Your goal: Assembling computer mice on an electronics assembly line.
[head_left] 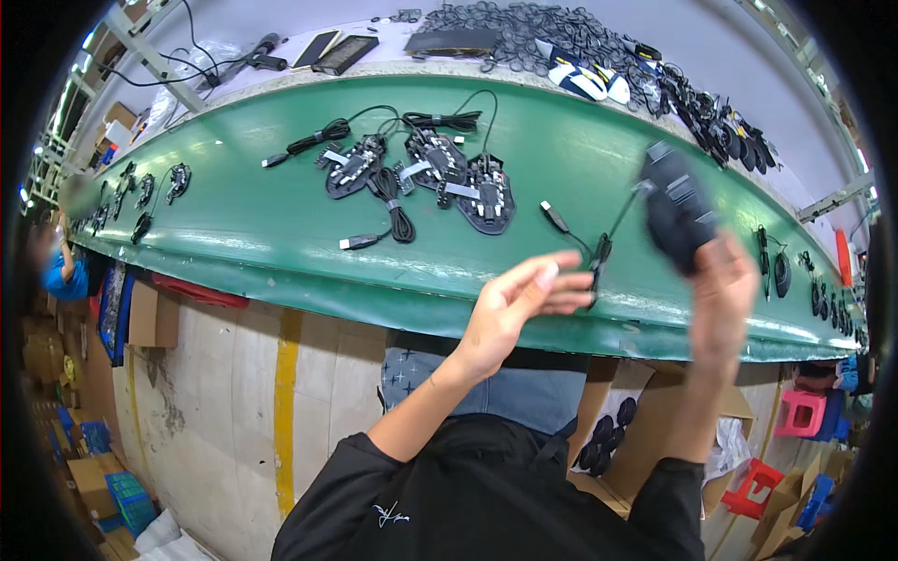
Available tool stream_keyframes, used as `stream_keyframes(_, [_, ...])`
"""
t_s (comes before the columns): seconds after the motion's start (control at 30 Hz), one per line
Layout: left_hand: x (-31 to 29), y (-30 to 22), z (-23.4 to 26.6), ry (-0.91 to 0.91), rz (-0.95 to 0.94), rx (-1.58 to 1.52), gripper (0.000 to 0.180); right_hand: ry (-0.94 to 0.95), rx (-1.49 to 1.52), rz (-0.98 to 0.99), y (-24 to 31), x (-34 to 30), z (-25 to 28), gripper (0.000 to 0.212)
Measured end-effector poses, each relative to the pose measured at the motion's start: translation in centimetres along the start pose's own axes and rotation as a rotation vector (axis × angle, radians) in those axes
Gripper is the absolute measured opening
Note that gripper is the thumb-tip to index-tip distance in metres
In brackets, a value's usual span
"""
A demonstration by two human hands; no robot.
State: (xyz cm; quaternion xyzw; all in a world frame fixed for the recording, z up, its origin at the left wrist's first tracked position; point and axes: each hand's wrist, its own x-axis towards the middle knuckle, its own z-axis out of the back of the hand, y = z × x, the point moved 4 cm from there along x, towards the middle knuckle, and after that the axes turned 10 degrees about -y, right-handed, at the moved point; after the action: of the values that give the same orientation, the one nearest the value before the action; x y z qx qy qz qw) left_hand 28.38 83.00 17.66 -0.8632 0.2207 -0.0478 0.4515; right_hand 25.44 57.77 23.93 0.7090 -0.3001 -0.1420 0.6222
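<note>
My right hand [725, 285], smeared by motion, grips the lower end of a black computer mouse [675, 210] and holds it up over the green belt. A thin cable runs down from the mouse to a tied cable bundle [601, 260] with a plug at its end. Beside that bundle is my left hand [524, 304], its fingers stretched out and apart; whether the fingertips touch the cable I cannot tell. Farther left on the belt lie opened mice with bare inner parts: one at the left [355, 166], one in the middle [436, 157] and one nearer [487, 194], with bundled cables around them.
The green belt [281, 220] curves across in front of me. Behind it, a ledge bears a heap of small black parts [524, 33] and white gloves [580, 79]. More mice lie at both belt ends. A box of black parts [655, 430] stands below; a person in blue [65, 271] is far left.
</note>
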Motion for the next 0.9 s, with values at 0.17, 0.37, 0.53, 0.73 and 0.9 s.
stream_keyframes(0.17, [-2.0,-1.1,3.4,-0.100,-0.119,0.221,0.033,-0.057,0.161,0.165,9.6,6.7,4.3,0.033])
stream_keyframes(0.37, [-4.2,-6.0,11.8,-0.458,-0.388,0.614,0.024,-0.288,-0.168,-0.261,-5.7,6.1,12.5,0.033])
stream_keyframes(0.53, [-1.6,-13.2,15.9,-0.540,-0.708,1.305,0.025,-0.520,-0.594,-0.415,-6.8,5.2,12.6,0.036])
stream_keyframes(0.73, [5.9,-16.0,20.1,-0.305,-0.905,1.750,0.038,0.043,-0.928,0.439,-4.1,0.8,-7.8,0.047])
stream_keyframes(0.9, [8.7,-14.3,22.7,-0.028,-0.822,2.028,0.048,0.633,-0.871,0.726,-8.5,-0.5,-22.0,0.068])
